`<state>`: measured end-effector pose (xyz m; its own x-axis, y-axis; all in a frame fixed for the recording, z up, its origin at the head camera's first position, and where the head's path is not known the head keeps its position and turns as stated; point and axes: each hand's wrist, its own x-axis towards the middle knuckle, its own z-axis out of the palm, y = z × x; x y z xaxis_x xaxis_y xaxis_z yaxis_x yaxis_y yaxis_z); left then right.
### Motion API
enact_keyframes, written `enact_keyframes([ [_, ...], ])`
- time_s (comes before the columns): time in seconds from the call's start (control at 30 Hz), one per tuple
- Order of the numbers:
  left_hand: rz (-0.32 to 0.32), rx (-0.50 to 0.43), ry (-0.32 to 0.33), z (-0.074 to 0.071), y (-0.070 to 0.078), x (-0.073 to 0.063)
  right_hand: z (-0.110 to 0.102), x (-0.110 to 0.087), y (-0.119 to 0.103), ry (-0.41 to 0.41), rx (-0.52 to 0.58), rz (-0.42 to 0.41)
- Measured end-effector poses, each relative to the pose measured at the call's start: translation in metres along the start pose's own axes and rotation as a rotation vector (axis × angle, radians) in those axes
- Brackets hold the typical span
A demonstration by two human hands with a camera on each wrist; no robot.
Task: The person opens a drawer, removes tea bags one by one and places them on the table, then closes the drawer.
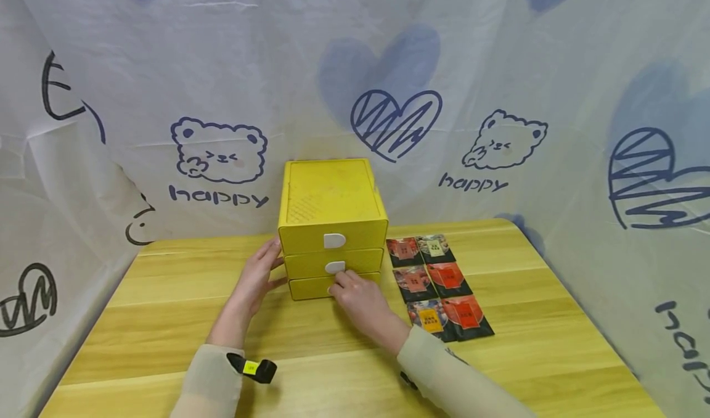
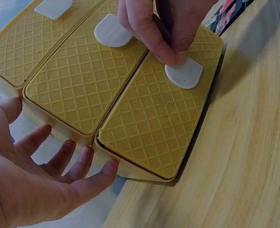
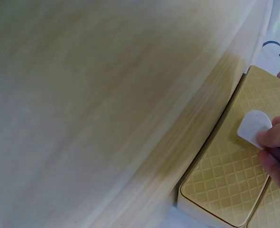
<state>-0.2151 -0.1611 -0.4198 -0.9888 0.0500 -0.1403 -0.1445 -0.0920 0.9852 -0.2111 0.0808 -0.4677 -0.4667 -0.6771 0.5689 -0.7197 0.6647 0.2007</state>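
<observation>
A yellow three-drawer storage box (image 1: 333, 193) stands at the back of the table, its drawers closed and each bearing a white tab. My left hand (image 2: 40, 185) lies along the box's left side, fingers spread and lightly bent, with fingertips touching the side wall. At the bottom drawer (image 2: 144, 123), my right hand (image 1: 360, 301) pinches the white tab (image 2: 185, 73) with thumb and finger. The same tab (image 3: 254, 126) shows beside the fingers in the right wrist view. Above it sits the middle drawer's tab (image 1: 335, 267), close to the right knuckles.
Several dark and red printed packets (image 1: 413, 282) lie in two columns right of the box, near the right forearm. The wooden table (image 1: 310, 368) extends in front. A white printed sheet (image 1: 310, 97) hangs close behind the box and along both sides.
</observation>
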Motion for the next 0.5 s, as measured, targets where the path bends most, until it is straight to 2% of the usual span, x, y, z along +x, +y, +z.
enact_keyframes([
  [0.5,-0.006,-0.002,-0.016,0.0002,-0.0009,-0.0006,0.0027,-0.0004,0.0009,0.037,0.03,-0.029],
])
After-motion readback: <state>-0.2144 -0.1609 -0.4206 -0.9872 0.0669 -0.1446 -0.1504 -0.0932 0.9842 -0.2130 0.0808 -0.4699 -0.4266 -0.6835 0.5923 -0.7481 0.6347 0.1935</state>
